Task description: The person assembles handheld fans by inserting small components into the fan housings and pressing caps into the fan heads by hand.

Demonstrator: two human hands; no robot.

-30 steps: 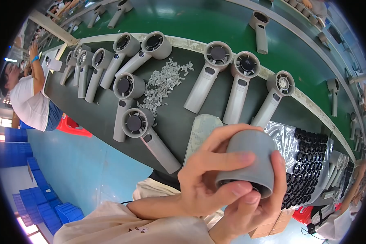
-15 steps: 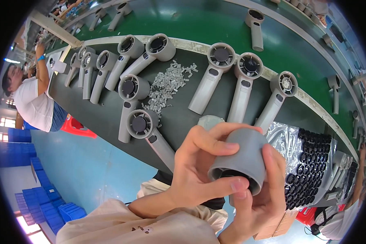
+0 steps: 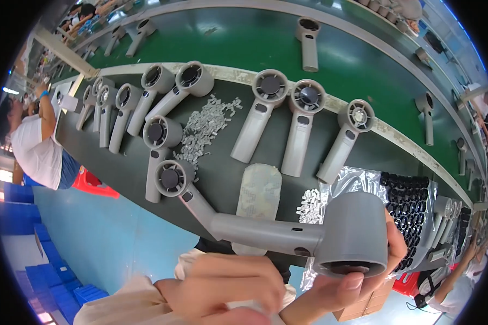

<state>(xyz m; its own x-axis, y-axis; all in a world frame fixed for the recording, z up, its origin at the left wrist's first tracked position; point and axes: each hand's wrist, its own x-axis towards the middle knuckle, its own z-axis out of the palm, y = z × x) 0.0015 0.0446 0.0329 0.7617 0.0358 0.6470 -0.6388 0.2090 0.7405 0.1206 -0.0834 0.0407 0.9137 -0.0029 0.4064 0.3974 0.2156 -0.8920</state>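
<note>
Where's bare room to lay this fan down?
Roomiest for the held fan: the green belt, between its central fan and the upper-left pair. A smaller bare patch of dark table lies between the grey pieces and the speckled pad. Crowded: the table's left end, lined with fans, and its right, covered by black rings.

Loose cream-coloured garment [image 3: 127,304], soft creased folds, bare left grip [image 3: 230,284], bare right grip [image 3: 341,292]
</note>
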